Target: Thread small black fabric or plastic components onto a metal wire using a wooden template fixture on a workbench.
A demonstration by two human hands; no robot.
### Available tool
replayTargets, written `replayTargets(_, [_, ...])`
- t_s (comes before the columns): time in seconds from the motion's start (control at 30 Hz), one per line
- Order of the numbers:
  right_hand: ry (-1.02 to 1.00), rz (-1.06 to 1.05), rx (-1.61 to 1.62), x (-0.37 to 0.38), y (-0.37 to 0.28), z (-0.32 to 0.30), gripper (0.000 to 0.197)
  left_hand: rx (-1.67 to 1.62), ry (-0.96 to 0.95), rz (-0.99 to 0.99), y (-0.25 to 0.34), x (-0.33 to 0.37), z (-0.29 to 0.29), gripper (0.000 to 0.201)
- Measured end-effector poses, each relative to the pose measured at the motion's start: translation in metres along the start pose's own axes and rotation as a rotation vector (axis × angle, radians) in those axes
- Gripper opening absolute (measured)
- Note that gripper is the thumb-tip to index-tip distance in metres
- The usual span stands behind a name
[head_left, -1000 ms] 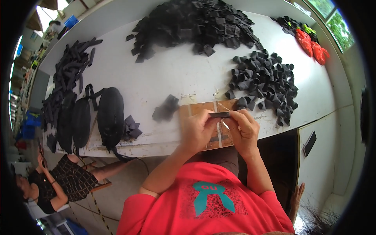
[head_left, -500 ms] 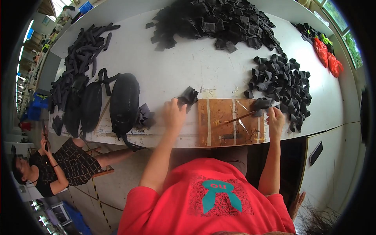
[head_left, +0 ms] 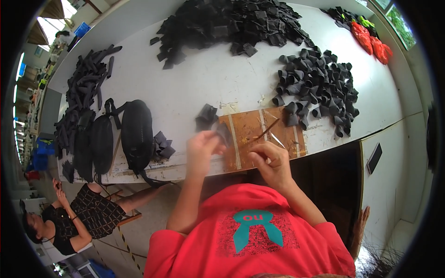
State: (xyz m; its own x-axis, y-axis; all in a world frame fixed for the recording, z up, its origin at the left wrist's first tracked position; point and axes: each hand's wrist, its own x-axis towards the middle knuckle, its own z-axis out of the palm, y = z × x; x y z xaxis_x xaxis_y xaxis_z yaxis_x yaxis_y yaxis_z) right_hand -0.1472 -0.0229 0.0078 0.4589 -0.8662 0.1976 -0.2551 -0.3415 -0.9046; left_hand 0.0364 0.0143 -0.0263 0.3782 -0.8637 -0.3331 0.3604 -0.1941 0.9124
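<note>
My left hand [head_left: 203, 147] is closed on a small black fabric piece [head_left: 225, 135], blurred, at the left edge of the brown wooden board [head_left: 241, 127]. Over the board's near edge, my right hand [head_left: 272, 161] has its fingers curled in; what they hold, if anything, is hidden. A thin dark stick [head_left: 267, 130] lies slantwise on the board, just beyond the right hand. Beyond my left hand, a few black pieces [head_left: 206, 116] rest on the white table [head_left: 185, 83].
Folded black loops [head_left: 320, 78] are heaped at the right, flat black squares [head_left: 241, 25] at the back. Black pouches [head_left: 137, 134] and rolled strips [head_left: 85, 83] lie left. Red bags [head_left: 371, 41] sit far right. A seated person [head_left: 69, 217] is at the left.
My right hand has come left from the folded loops to the board's near edge. My left hand now has a black piece at the board's left edge. The whole view has shifted slightly.
</note>
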Motion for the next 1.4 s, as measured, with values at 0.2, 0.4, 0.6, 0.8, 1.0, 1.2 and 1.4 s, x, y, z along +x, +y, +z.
replayTargets(0.2, [0.224,-0.234,-0.224,0.007,-0.008,0.009,0.014,-0.031,-0.161,0.080,0.009,-0.039,0.050,0.010])
replayTargets(0.4, [0.279,-0.362,-0.526,0.008,0.008,0.010,0.018,0.462,0.180,0.734,-0.016,-0.032,0.067,0.008])
replayTargets(0.6, [0.011,0.465,0.788,0.002,0.001,-0.018,0.007,-0.463,-0.309,-0.143,0.024,-0.036,0.063,0.016])
replayTargets(0.8, [-0.189,0.621,1.490,0.005,-0.004,-0.022,0.020,0.239,-0.044,0.549,0.019,-0.041,0.084,0.015])
replayTargets(1.0, [-0.095,0.187,0.583,0.047,-0.035,-0.054,0.028,-0.897,-0.658,-0.278,0.057,-0.016,0.079,0.016])
replayTargets(1.2, [-0.267,0.281,0.779,0.057,0.024,-0.042,0.030,-0.474,-0.390,-0.146,0.026,0.002,0.080,0.016])
replayTargets(1.4, [-0.029,0.177,0.240,0.051,0.008,-0.049,0.030,0.411,-0.219,0.834,0.037,0.002,0.091,0.026])
